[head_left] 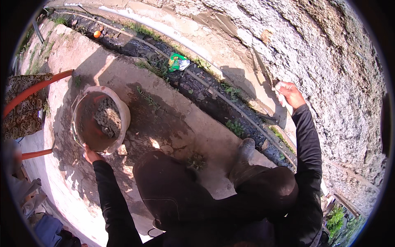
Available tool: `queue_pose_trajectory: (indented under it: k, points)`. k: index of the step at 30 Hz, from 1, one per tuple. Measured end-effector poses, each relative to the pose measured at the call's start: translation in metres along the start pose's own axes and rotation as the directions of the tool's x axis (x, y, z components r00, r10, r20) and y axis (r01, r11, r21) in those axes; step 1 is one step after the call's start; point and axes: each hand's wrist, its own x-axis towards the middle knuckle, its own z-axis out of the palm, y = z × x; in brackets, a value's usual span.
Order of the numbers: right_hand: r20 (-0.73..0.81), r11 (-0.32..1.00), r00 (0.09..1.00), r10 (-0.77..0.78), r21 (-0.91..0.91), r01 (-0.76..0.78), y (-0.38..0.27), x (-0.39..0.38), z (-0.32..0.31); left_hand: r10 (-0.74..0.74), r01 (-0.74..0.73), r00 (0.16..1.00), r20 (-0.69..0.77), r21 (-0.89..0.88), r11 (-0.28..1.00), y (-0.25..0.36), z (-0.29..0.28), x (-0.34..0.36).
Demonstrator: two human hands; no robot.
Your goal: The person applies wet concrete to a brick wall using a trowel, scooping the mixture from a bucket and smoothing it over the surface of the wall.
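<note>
My right hand (291, 94) is closed on a trowel with a pale handle; its narrow grey blade (263, 68) lies at the smoothed strip along the foot of the rough, speckled wall (329, 49). Whether the blade touches the surface is unclear. At the left, my left hand (92, 154) grips the lower rim of a pale plastic bucket (122, 119), which holds wet grey mortar (108, 117) and stands on the stained concrete slab. My bent knees in dark trousers are between my hands, with one boot (245, 154) at the slab's edge.
A narrow drain with a long pipe (214, 91) runs between slab (197, 119) and wall, holding weeds, a green packet (178, 61) and an orange round object (97, 34). At the far left stand red bent rails (37, 88) with patterned cloth (22, 119).
</note>
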Motion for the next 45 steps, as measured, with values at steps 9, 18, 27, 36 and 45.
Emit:
queue_pose_trajectory:
  k: [9,18,27,36,45]
  points:
    - [-0.41,0.887,0.906,-0.11,-0.451,-0.097,0.07,-0.121,0.041,0.304,-0.053,0.953,0.009,0.989,0.138,-0.019,-0.063,0.072]
    - [-0.198,0.992,0.974,-0.111,0.043,0.122,0.046,-0.01,0.11,0.336,0.083,0.895,-0.292,0.85,0.52,0.134,0.062,0.067]
    - [-0.315,0.967,0.936,0.16,0.241,-0.084,0.085,-0.038,0.018,0.449,-0.21,0.886,-0.118,0.761,0.614,0.146,0.152,-0.034]
    - [-0.49,0.988,0.866,-0.101,-0.152,0.029,0.132,-0.112,-0.023,0.409,-0.149,0.905,-0.112,0.82,0.553,0.111,0.129,0.008]
    - [-0.361,0.983,0.932,0.04,-0.153,-0.101,0.089,-0.015,0.005,0.594,-0.445,0.804,0.034,0.697,0.562,0.118,0.206,-0.019]
